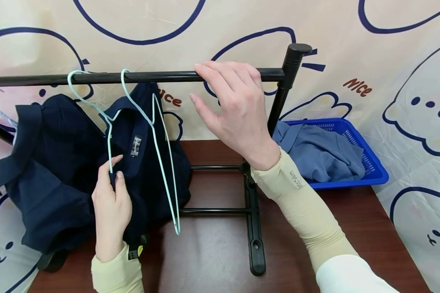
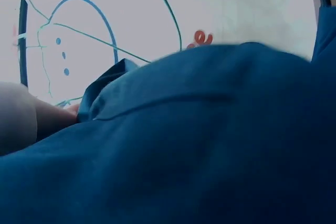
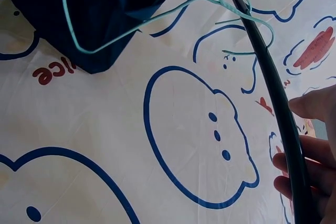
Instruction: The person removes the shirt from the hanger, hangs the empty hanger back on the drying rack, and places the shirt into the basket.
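Note:
A navy shirt [image 1: 66, 171] with a collar and a small neck label hangs bunched at the left of the rail [image 1: 161, 77]. My left hand [image 1: 111, 207] pinches the shirt between thumb and forefinger, where the end of a mint-green wire hanger [image 1: 110, 142] meets the cloth. A second mint-green hanger [image 1: 161, 158] hangs in front of the shirt from the same rail. Navy cloth [image 2: 173, 140] fills most of the left wrist view and hides the pinch. My right hand [image 1: 238, 110] rests over the rail, fingers across it and thumb apart; its fingers [image 3: 310, 166] show behind the bar.
A blue plastic basket [image 1: 375, 173] with a grey-blue garment [image 1: 322, 152] in it stands on the brown table [image 1: 205, 252], behind the right arm. The black rack's upright [image 1: 282, 97] and foot [image 1: 256, 244] stand right of the hangers. A printed curtain [image 1: 407, 32] hangs behind.

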Available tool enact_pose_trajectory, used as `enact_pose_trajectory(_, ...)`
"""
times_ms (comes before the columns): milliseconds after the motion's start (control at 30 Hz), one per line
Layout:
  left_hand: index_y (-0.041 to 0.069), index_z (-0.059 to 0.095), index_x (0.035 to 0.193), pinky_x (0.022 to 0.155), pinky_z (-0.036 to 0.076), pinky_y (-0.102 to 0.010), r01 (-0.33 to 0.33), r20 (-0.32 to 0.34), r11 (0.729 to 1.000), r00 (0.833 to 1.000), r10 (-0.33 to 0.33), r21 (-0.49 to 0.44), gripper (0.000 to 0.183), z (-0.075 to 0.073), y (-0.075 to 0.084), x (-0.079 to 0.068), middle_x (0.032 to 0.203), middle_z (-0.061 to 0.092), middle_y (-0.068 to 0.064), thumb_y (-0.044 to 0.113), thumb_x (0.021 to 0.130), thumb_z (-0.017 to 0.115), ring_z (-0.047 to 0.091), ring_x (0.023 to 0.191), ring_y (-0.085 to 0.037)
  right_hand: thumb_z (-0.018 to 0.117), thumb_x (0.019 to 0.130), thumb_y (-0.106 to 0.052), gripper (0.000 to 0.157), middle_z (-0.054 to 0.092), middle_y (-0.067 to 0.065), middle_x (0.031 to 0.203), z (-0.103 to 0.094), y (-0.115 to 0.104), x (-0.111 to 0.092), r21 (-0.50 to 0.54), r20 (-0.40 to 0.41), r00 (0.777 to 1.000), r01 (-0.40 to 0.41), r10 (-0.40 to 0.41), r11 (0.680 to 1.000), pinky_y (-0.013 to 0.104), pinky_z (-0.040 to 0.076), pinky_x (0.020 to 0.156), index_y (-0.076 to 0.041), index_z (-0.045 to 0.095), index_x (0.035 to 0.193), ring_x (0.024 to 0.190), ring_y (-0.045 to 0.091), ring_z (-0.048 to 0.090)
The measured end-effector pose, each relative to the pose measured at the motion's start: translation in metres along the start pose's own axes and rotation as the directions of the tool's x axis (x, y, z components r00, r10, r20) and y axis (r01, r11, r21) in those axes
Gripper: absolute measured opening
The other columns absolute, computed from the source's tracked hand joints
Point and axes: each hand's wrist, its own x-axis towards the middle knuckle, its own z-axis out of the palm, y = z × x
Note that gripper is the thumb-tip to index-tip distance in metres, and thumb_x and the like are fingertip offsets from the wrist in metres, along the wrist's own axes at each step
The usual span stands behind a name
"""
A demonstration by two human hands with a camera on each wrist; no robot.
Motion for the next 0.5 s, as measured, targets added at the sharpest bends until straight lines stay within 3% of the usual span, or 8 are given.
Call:
enact_pose_trajectory(67,0.025,0.057,0.145,0.083,0.032,-0.027,0.004,-0.022,1.0,1.0,-0.005,-0.022,0.042,0.003,-0.001,-0.001,0.142,0.057,0.003,0.01,0.107,0.045,0.05,0.096,-0.025,0.062,0.101,-0.034,0.04,0.069,0.009,0.125,0.0,0.0,0.0,0.002,-0.001,1.0,0.001,-0.001,1.0,0.04,0.035,0.101,-0.005,0.07,0.127,0.115,0.026,0.058)
enact_pose_trajectory(233,0.027,0.057,0.145,0.075,0.031,-0.028,0.006,-0.073,0.999,0.997,-0.009,-0.035,0.043,0.004,-0.001,-0.003,0.141,0.057,0.006,0.009,0.108,0.043,0.043,0.075,-0.023,0.064,0.099,-0.034,0.041,0.068,0.008,0.126,0.0,-0.001,0.0,0.018,0.002,1.0,-0.019,0.019,1.0,0.039,0.034,0.103,-0.006,0.07,0.128,0.116,0.025,0.058)
enact_pose_trajectory(300,0.026,0.058,0.144,0.078,0.034,-0.027,0.002,-0.097,0.999,0.995,-0.007,-0.049,0.043,0.002,0.001,-0.002,0.142,0.057,0.008,0.009,0.108,0.043,0.049,0.081,-0.022,0.064,0.099,-0.035,0.041,0.068,0.008,0.126,0.0,-0.001,0.0,0.017,0.007,1.0,-0.022,0.022,1.0,0.038,0.034,0.104,-0.006,0.07,0.128,0.117,0.025,0.058)
enact_pose_trajectory(367,0.024,0.059,0.143,0.086,0.036,-0.025,-0.007,-0.122,0.997,0.992,-0.002,-0.073,0.042,-0.001,0.003,-0.001,0.142,0.057,0.008,0.008,0.107,0.044,0.053,0.097,-0.019,0.064,0.099,-0.036,0.042,0.068,0.008,0.126,0.0,-0.001,0.0,0.015,0.008,1.0,-0.021,0.021,1.0,0.038,0.034,0.104,-0.006,0.07,0.128,0.116,0.025,0.058)
enact_pose_trajectory(500,0.013,0.06,0.141,0.101,0.035,-0.026,-0.022,-0.185,0.993,0.983,0.0,-0.116,0.039,-0.007,0.021,-0.003,0.142,0.059,0.003,0.005,0.106,0.045,0.053,0.12,-0.016,0.063,0.1,-0.037,0.043,0.068,0.009,0.126,0.0,-0.001,0.0,0.005,0.009,1.0,-0.017,0.017,1.0,0.039,0.034,0.104,-0.005,0.07,0.128,0.116,0.026,0.058)
